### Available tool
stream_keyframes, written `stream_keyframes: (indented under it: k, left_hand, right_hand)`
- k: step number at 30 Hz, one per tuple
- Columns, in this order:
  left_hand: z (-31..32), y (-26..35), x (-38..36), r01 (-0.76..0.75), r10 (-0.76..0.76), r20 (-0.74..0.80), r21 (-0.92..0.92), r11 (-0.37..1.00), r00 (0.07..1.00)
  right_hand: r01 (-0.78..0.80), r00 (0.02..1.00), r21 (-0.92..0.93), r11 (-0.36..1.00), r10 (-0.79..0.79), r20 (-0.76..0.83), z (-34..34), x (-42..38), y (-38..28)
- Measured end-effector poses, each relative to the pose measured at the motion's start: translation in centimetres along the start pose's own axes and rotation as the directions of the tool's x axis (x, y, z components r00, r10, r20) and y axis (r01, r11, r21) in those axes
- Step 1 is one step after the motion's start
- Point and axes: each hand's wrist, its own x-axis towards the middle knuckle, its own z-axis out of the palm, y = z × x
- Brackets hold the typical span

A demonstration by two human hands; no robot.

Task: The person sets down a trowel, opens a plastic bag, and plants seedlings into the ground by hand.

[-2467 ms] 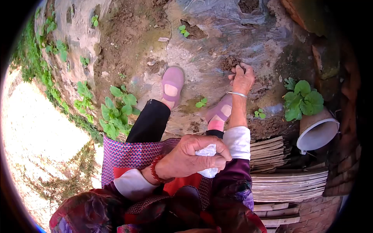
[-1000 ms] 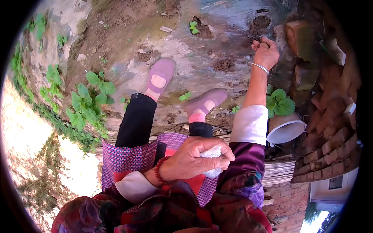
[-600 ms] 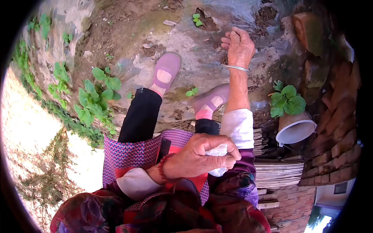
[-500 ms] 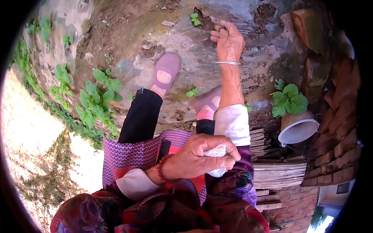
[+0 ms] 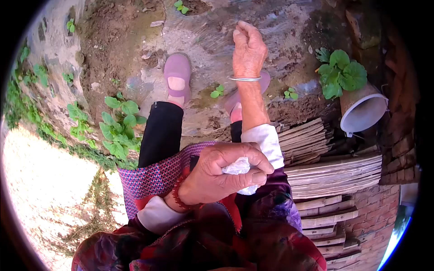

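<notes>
My left hand point(image 5: 221, 178) is clamped around a crumpled white plastic bag point(image 5: 239, 171), pressed up against my apron point(image 5: 153, 178) right at my waist. My right hand point(image 5: 248, 47) is stretched out over the plastic mulch film point(image 5: 271, 27) on the garden bed, fingers pinched together; can't tell if anything is in there. My pink shoes point(image 5: 177, 74) stand on the film, a tiny seedling point(image 5: 218, 90) between them. An overturned pot point(image 5: 364, 113) lies off to the right beside a leafy plant point(image 5: 341, 72).
</notes>
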Motion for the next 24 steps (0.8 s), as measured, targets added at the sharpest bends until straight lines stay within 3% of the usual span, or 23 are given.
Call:
stream_keyframes:
  k: [3, 6, 7, 8, 9, 14, 17, 20, 24]
  left_hand:
    - [1.0, -0.9, 0.1, 0.072, -0.072, -0.020, -0.002, 0.997, 0.997]
    - [1.3, -1.9, 0.5, 0.074, -0.073, -0.010, 0.125, 0.989, 0.997]
    - [1.3, -2.0, 0.5, 0.084, -0.084, -0.001, 0.140, 0.987, 0.996]
    - [1.2, -2.1, 0.5, 0.139, -0.142, 0.020, 0.124, 0.983, 0.990]
    - [1.4, -2.2, 0.5, 0.193, -0.199, 0.039, 0.108, 0.975, 0.979]
    - [2.2, -2.7, 0.5, 0.192, -0.197, -0.090, -0.055, 0.980, 0.976]
    - [2.4, -3.4, 0.8, 0.204, -0.205, -0.107, -0.014, 0.979, 0.973]
    - [2.6, -3.8, 1.4, 0.224, -0.222, -0.089, 0.007, 0.975, 0.971]
    - [3.0, -3.6, 2.0, 0.240, -0.234, -0.082, 0.068, 0.968, 0.969]
  right_hand:
    - [-0.211, 0.932, -0.039, 0.977, 0.189, -0.310, -7.5, -3.3, 5.9]
    - [-0.450, 0.733, -0.100, 0.888, 0.303, -0.609, -15.6, -7.5, 13.8]
    - [-0.528, 0.638, -0.016, 0.849, 0.385, -0.667, -17.7, -9.2, 16.6]
    - [-0.638, 0.648, -0.184, 0.748, 0.392, -0.653, -19.8, -10.6, 17.1]
    - [-0.696, 0.616, -0.146, 0.703, 0.480, -0.624, -21.2, -11.7, 17.5]
    - [-0.539, 0.790, -0.389, 0.747, 0.287, -0.542, -25.8, -12.7, 23.7]
    - [-0.416, 0.874, -0.494, 0.764, 0.186, -0.449, -26.1, -11.2, 25.4]
    - [-0.464, 0.853, -0.581, 0.669, 0.161, -0.496, -24.1, -12.5, 25.9]
    - [-0.521, 0.801, -0.514, 0.681, 0.183, -0.569, -20.8, -15.0, 25.3]
